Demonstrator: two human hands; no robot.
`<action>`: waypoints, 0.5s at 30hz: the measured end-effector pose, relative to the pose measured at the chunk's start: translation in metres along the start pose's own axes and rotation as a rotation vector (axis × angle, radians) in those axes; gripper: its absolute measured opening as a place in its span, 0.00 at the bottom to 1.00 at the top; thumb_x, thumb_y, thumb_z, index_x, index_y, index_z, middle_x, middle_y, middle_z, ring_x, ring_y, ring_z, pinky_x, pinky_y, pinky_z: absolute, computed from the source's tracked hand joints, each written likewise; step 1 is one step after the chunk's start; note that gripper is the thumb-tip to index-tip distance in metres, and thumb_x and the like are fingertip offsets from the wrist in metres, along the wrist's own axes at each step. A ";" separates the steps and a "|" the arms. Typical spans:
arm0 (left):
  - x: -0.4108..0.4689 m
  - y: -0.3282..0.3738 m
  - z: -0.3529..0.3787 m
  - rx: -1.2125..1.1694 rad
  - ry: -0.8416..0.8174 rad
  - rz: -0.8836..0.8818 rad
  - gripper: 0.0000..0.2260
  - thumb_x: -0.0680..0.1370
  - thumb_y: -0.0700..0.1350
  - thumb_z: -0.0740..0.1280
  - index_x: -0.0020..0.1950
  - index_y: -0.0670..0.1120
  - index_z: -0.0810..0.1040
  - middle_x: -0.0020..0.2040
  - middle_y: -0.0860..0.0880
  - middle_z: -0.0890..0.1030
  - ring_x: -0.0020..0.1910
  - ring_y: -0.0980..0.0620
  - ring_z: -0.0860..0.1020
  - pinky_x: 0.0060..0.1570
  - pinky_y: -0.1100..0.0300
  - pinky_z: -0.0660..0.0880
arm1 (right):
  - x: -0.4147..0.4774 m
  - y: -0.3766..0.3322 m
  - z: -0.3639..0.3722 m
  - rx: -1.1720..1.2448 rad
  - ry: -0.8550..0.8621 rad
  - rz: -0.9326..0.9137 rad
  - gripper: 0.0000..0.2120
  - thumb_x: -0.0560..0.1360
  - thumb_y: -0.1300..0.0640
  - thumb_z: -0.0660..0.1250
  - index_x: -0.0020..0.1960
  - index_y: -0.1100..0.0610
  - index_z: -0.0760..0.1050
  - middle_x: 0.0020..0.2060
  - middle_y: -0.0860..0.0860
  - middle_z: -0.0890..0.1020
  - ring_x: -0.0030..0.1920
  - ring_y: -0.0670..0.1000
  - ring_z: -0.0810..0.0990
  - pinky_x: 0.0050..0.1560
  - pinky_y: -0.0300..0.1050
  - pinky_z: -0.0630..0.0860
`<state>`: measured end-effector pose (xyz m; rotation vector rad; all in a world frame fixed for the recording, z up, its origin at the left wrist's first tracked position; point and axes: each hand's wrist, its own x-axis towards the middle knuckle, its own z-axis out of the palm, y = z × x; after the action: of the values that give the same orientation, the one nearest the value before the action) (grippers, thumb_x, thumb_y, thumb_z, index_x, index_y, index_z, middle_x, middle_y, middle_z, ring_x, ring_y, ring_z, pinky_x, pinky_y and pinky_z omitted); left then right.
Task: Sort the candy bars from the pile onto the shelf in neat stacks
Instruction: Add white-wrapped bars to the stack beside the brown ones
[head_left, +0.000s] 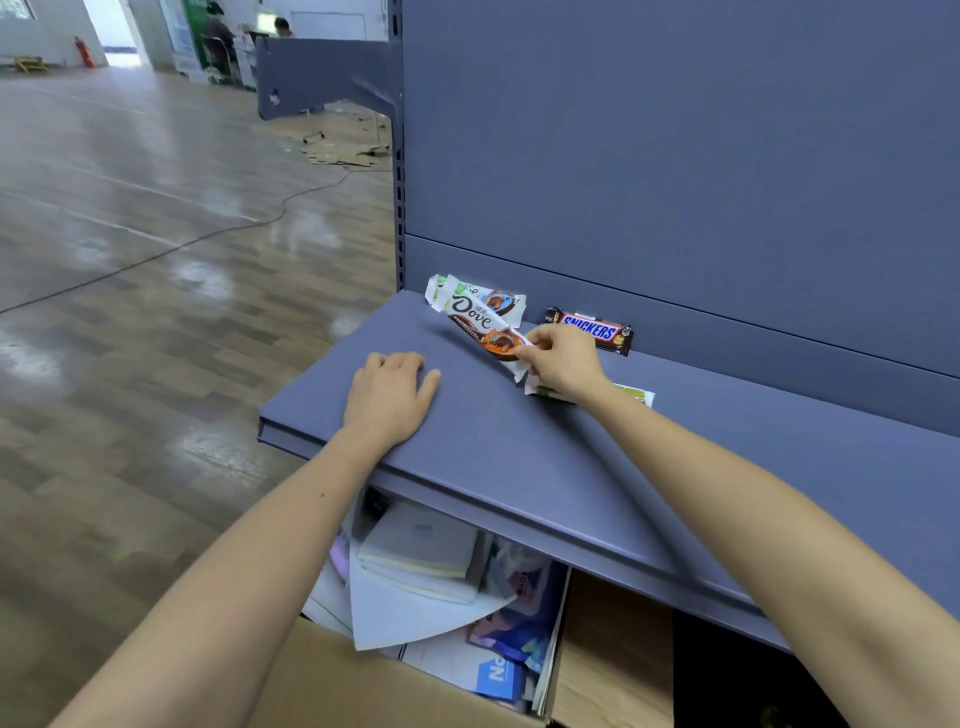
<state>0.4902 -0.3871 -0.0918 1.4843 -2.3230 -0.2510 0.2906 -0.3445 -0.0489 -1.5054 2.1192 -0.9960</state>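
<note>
My left hand (389, 395) lies palm down, fingers relaxed, on the blue-grey metal shelf (519, 467), holding nothing. Right of it, at the shelf's back-left, is the white-wrapped Dove chocolate bar (480, 325), overlapping a second white Dove bar (501, 300) behind it. My right hand (558, 364) pinches its near end at the crimped seal. Further right a brown Snickers bar (589, 330) lies by the back panel, apart. A green-and-white wrapper (636, 396) lies under my right wrist.

Risk: it's a one-end pinch on a thin seal, so the bar could slip or swing and knock the rear Dove crooked. My wrist could also drag the wrapper beneath it.

The held Dove's long axis runs diagonally, back-left to front-right, logo up, far end pointing at the back-left corner. The Snickers lies roughly along the panel.
</note>
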 end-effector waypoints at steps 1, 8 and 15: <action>0.000 0.001 0.001 0.020 0.006 0.020 0.16 0.81 0.52 0.54 0.61 0.44 0.74 0.63 0.47 0.76 0.63 0.43 0.68 0.59 0.51 0.66 | 0.004 -0.001 0.000 -0.037 0.010 -0.006 0.07 0.74 0.58 0.67 0.48 0.62 0.80 0.39 0.56 0.81 0.29 0.42 0.76 0.34 0.33 0.70; 0.002 0.001 0.001 0.051 0.009 0.028 0.14 0.80 0.51 0.55 0.58 0.46 0.74 0.62 0.49 0.76 0.62 0.45 0.68 0.56 0.52 0.65 | 0.027 -0.009 0.014 -0.142 0.047 0.002 0.10 0.74 0.59 0.66 0.48 0.65 0.80 0.47 0.60 0.82 0.51 0.58 0.78 0.48 0.45 0.71; 0.002 0.001 0.000 0.050 0.002 0.030 0.14 0.80 0.51 0.55 0.59 0.46 0.73 0.62 0.49 0.75 0.62 0.46 0.68 0.56 0.53 0.65 | 0.057 -0.019 0.023 -0.172 0.105 0.023 0.10 0.74 0.59 0.65 0.51 0.64 0.79 0.48 0.60 0.82 0.53 0.58 0.78 0.51 0.44 0.72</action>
<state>0.4889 -0.3888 -0.0908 1.4708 -2.3639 -0.1844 0.2969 -0.4079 -0.0448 -1.5333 2.3431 -0.9241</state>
